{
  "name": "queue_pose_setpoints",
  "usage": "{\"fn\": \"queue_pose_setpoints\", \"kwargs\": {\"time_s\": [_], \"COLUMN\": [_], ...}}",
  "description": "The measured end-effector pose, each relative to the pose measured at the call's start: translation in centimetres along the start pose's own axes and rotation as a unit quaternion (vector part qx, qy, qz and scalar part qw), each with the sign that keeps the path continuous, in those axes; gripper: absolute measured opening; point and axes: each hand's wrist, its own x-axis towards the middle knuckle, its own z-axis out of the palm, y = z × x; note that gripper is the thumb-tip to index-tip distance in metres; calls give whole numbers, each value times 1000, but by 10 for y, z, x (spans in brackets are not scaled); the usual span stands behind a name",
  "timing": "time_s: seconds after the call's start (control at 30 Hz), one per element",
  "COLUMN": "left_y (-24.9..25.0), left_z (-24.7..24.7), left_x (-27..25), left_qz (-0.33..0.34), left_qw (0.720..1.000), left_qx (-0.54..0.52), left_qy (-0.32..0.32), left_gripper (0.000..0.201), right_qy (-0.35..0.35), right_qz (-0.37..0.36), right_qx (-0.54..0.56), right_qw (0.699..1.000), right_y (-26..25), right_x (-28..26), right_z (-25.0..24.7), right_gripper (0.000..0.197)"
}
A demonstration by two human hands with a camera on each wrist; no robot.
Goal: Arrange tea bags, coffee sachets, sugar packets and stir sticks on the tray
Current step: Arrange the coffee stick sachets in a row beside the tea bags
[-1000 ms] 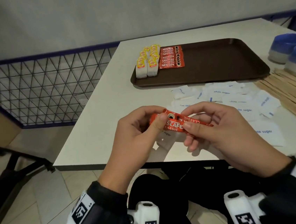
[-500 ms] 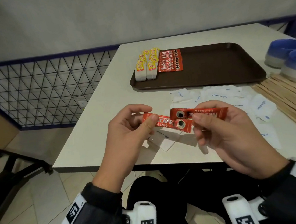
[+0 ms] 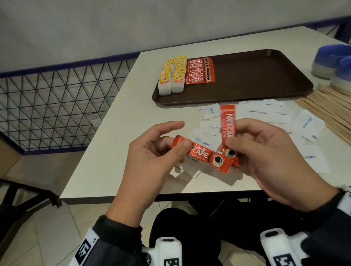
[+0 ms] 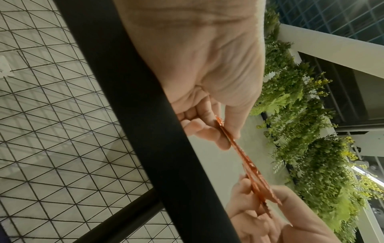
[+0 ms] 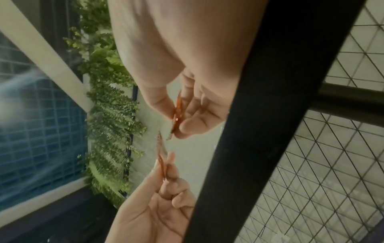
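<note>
Near the table's front edge my left hand (image 3: 173, 148) pinches one red coffee sachet (image 3: 203, 155) that lies slanted down to the right. Beside it my right hand (image 3: 233, 139) pinches a second red coffee sachet (image 3: 227, 123), which stands nearly upright. The two sachets touch at their lower ends. Both wrist views show the left-hand sachet (image 4: 239, 148) and the right-hand sachet (image 5: 177, 113) edge-on between thumb and fingers. On the brown tray (image 3: 261, 76), at its left end, sit two rows of yellow-tagged tea bags (image 3: 172, 77) and a stack of coffee sachets (image 3: 199, 70).
White sugar packets (image 3: 257, 113) lie scattered on the table between the tray and my hands. A bundle of wooden stir sticks (image 3: 342, 117) lies at the right. Two blue and white bowls (image 3: 347, 69) stand at the far right. A wire mesh fence (image 3: 48, 107) runs along the left.
The two sachets, held together as one bundle a second ago, have come apart. My right hand has swung its sachet from level to nearly upright.
</note>
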Motion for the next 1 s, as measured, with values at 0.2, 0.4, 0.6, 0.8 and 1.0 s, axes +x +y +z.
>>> {"fn": "queue_pose_setpoints", "kwargs": {"time_s": [0.2,0.4,0.6,0.8,1.0], "left_y": [0,1,-2,1,-2], "left_z": [0,0,1,2,4], "left_x": [1,1,1,1,2], "left_qz": [-24,-29,-23,-19,-26], "left_qw": [1000,999,999,999,997], "left_qx": [3,10,20,26,45], "left_qy": [-16,-39,-42,-35,-59], "left_gripper": [46,43,42,36,37], "right_qy": [-26,-13,-10,-36,-51], "right_qz": [-17,12,21,16,18], "right_qx": [-98,-131,-152,-146,-143], "right_qw": [995,991,988,989,988], "right_y": [4,3,4,5,8], "right_x": [-3,-3,-4,-6,-6], "right_z": [4,6,8,8,6], "right_gripper": [18,20,21,25,24]}}
